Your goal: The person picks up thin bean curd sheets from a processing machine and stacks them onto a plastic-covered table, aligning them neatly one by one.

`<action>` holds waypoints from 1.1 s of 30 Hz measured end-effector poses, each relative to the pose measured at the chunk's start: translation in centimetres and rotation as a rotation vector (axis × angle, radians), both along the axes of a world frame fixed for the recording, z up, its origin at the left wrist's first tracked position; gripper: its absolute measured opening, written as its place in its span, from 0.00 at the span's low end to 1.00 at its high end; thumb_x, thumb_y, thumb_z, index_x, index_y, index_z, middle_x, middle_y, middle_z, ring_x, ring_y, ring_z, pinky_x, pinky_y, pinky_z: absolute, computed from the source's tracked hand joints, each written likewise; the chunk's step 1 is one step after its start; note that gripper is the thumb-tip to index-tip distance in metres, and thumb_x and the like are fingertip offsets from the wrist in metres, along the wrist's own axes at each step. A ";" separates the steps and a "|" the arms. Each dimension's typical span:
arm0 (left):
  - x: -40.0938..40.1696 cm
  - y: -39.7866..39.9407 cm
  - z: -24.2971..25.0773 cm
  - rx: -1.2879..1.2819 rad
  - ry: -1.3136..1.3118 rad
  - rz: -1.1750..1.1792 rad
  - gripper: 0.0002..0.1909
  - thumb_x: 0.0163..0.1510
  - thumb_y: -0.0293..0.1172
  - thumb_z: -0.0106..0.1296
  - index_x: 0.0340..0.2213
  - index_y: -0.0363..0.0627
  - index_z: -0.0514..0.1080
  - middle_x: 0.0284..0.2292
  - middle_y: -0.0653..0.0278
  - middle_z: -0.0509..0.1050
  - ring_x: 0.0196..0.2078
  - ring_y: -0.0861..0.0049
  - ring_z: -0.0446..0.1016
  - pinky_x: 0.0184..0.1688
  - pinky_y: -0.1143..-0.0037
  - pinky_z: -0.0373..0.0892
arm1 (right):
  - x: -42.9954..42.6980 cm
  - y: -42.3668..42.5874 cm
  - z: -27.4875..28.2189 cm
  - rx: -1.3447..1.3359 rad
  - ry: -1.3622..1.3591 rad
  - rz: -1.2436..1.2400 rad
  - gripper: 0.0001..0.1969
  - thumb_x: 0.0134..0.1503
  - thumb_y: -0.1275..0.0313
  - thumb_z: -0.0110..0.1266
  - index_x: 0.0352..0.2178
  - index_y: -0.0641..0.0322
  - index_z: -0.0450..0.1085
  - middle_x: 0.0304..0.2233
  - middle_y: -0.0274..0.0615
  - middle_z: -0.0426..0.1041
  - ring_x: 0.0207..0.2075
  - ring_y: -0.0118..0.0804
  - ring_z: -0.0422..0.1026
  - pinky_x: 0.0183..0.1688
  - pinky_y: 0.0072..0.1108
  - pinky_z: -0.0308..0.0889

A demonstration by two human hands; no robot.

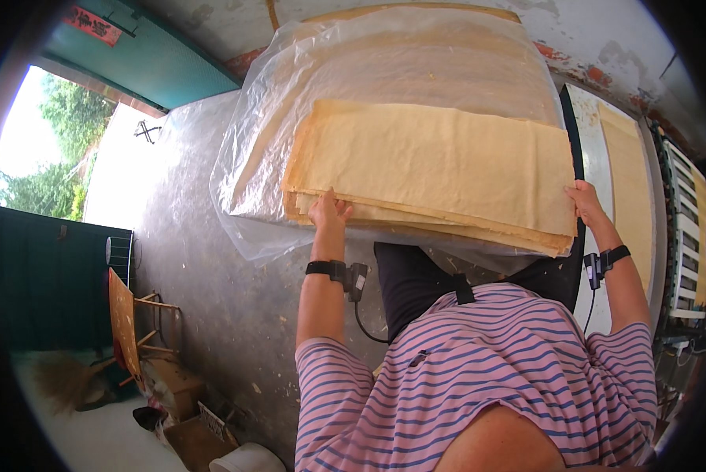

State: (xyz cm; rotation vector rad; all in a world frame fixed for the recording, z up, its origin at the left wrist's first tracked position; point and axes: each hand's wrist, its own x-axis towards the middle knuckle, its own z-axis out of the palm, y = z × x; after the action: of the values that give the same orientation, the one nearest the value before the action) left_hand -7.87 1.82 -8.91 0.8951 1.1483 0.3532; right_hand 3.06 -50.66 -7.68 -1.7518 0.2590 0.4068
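A stack of thin, pale yellow sheets (435, 165) with rough, darker edges lies before me, perhaps tofu skin or veneer. Its layers fan out unevenly along the near side. My left hand (329, 209) pinches the near edge of the upper sheets, left of the middle. At the right edge, my right hand (587, 202) grips the sheets with the thumb on top and the other fingers partly hidden. How many layers each hand holds cannot be seen. Beneath the stack, clear plastic film (258, 171) spreads over a broad surface and hangs past its left and near sides.
To the right, another pale sheet (627, 159) lies on a white surface (592, 135), beside a white slatted rack (683, 236). A tipped wooden stool (125, 324), a broom (64, 380) and a cardboard box (176, 380) are at lower left. Teal doors (170, 59) flank a bright doorway.
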 end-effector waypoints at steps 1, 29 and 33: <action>0.1 -0.1 0.0 -0.020 -0.015 -0.004 0.12 0.41 0.30 0.49 0.29 0.44 0.59 0.27 0.60 0.63 0.26 0.71 0.64 0.24 0.69 0.65 | 0.0 -0.1 -0.1 0.000 0.000 -0.001 0.08 0.46 0.76 0.46 0.30 0.69 0.64 0.25 0.38 0.68 0.24 0.27 0.68 0.24 0.19 0.64; -0.8 0.1 -3.7 0.067 -0.167 0.110 0.09 0.36 0.25 0.53 0.22 0.47 0.64 0.21 0.66 0.65 0.21 0.75 0.65 0.17 0.75 0.63 | 0.3 -0.6 -1.3 -0.220 -0.074 0.039 0.04 0.44 0.75 0.45 0.23 0.64 0.66 0.14 0.30 0.63 0.11 0.20 0.58 0.10 0.14 0.50; -1.5 0.1 -4.2 0.025 -0.165 0.064 0.09 0.36 0.23 0.52 0.16 0.48 0.62 0.14 0.67 0.64 0.13 0.78 0.62 0.12 0.79 0.60 | 1.5 -1.4 -3.3 -0.436 -0.199 -0.018 0.08 0.37 0.71 0.51 0.18 0.67 0.66 0.15 0.37 0.67 0.18 0.26 0.65 0.20 0.22 0.59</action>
State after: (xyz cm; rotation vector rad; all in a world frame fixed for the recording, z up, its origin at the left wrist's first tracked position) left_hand -9.32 1.95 -13.07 0.8361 1.0238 0.4854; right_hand 4.52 -52.02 -10.94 -2.1989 0.2319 0.1652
